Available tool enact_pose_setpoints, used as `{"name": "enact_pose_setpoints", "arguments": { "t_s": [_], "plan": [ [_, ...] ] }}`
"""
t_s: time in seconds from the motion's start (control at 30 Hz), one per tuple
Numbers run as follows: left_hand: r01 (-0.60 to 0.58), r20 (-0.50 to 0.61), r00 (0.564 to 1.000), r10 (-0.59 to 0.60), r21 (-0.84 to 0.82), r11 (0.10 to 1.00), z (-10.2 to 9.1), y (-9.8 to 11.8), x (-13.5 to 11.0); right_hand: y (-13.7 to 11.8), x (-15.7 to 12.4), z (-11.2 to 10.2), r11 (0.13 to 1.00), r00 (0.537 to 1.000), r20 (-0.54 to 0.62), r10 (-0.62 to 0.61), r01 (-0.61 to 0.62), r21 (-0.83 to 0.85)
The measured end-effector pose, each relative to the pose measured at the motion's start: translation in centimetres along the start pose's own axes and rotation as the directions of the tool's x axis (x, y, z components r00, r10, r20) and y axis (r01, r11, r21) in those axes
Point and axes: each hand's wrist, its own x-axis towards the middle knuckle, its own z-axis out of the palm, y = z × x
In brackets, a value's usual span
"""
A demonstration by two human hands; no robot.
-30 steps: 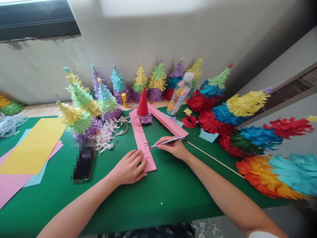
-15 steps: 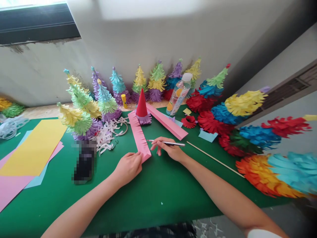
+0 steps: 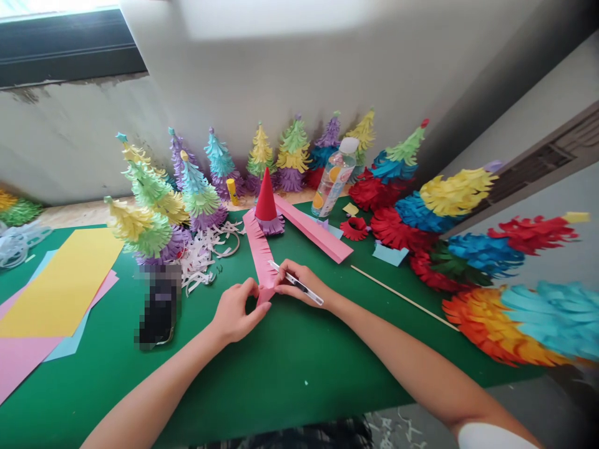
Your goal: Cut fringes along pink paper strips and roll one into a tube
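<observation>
My left hand pinches the near end of a fringed pink paper strip, with index finger and thumb close to its folded-up tip. My right hand grips a slim craft knife, its clear body slanting across the fingers. The right fingertips also touch the strip's near end. Slits run along the strip's right edge. At its far end stands a red paper cone with a purple fringe around the base. A second, folded pink strip lies to the right.
Fringed paper trees line the back and right. A bottle, glue stick and thin wooden stick are on the green table. Left are paper scraps, a dark blurred-out object and coloured sheets.
My right hand has moved left onto the strip's near end, and the knife now tilts more steeply. My left hand has loosened and shifted its grip. The strip's end is now folded up.
</observation>
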Motion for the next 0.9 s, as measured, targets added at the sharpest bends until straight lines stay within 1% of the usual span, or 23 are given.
{"name": "enact_pose_setpoints", "arguments": {
  "t_s": [0.1,0.17,0.27,0.4,0.47,0.7,0.9],
  "plan": [
    [0.028,-0.042,0.999,-0.022,0.142,0.989,0.47,0.01,0.27,-0.14,0.04,0.40,1.000,1.000,-0.029,0.005,-0.004,0.012],
    [0.027,-0.046,0.999,-0.020,0.154,0.988,0.70,-0.09,0.40,-0.07,0.08,0.52,0.999,1.000,-0.028,0.013,-0.012,0.032],
    [0.041,-0.035,0.999,-0.037,0.103,0.994,0.70,-0.30,0.51,0.14,0.16,0.51,0.999,1.000,-0.016,0.013,-0.012,0.045],
    [0.118,-0.008,0.993,-0.118,0.005,0.993,0.45,-0.44,0.59,0.28,0.23,0.47,1.000,1.000,-0.004,-0.007,0.007,0.020],
    [0.141,0.009,0.990,-0.140,-0.032,0.990,0.37,-0.42,0.62,0.31,0.27,0.51,1.000,1.000,0.001,-0.010,0.010,0.022],
    [0.177,0.032,0.984,-0.175,-0.085,0.981,0.23,-0.27,0.67,0.47,0.38,0.69,0.999,1.000,0.007,-0.019,0.019,0.031],
    [0.187,0.049,0.982,-0.183,-0.118,0.975,0.02,-0.32,0.68,0.54,0.48,0.43,0.999,1.000,0.008,0.008,-0.008,0.037]
  ]
}}
